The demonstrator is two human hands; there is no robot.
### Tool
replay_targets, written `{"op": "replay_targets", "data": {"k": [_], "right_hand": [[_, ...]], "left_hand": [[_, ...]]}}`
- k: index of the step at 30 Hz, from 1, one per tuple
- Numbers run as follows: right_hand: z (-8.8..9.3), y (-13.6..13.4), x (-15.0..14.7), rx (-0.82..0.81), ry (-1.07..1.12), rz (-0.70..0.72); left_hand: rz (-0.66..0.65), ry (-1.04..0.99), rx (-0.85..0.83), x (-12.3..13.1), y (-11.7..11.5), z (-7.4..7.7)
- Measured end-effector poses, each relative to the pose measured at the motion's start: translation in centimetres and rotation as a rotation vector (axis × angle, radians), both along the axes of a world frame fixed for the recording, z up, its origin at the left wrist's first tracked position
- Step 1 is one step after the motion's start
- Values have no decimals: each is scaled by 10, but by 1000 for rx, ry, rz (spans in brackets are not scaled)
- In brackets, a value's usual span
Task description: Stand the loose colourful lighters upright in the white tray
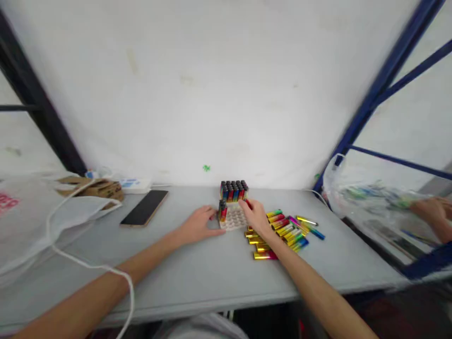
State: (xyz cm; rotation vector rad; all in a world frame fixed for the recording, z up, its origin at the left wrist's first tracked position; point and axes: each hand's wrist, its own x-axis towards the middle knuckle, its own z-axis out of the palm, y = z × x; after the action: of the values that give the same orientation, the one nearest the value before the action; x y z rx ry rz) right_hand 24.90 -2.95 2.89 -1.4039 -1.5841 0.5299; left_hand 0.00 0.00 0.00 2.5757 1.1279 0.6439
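Note:
A pale tray (233, 217) with rows of round holes lies on the table. Several slim, dark-topped lighters (233, 190) stand upright in its back rows. A few more lighters (222, 211) stand at its left edge. My left hand (199, 225) is at the tray's left side, thumb and fingers apart, the thumb reaching the near left corner. Over the tray's right side, my right hand (256, 216) pinches a small red lighter, mostly hidden by the fingers. Shiny gold, red, green and blue tubes (282, 230) lie loose beside and partly beneath my right forearm.
A phone (144, 208) lies left of the tray. Farther left are a white plastic bag (28, 221), a cardboard piece (102, 189) and a white cable (88, 266). On the right, another person's hand (432, 214) is beside a clear bag (374, 202), beyond a blue frame (367, 108).

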Motion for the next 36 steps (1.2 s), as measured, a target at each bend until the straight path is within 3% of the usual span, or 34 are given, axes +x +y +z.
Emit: {"op": "replay_targets", "data": {"k": [22,27,33,36], "right_hand": [[-11,10,1,47,-39,9],[-4,6,10,98,-82,134],[5,-5,13,249,-321,276],[8,-11,8,175,-373,292]], "left_hand": [[-17,-12,24,-4,2,-4],[-9,-4,8,-4,1,-3],[-7,-9,14,-3,1,-2],[-9,-2,19,-3,2,-3]]}}
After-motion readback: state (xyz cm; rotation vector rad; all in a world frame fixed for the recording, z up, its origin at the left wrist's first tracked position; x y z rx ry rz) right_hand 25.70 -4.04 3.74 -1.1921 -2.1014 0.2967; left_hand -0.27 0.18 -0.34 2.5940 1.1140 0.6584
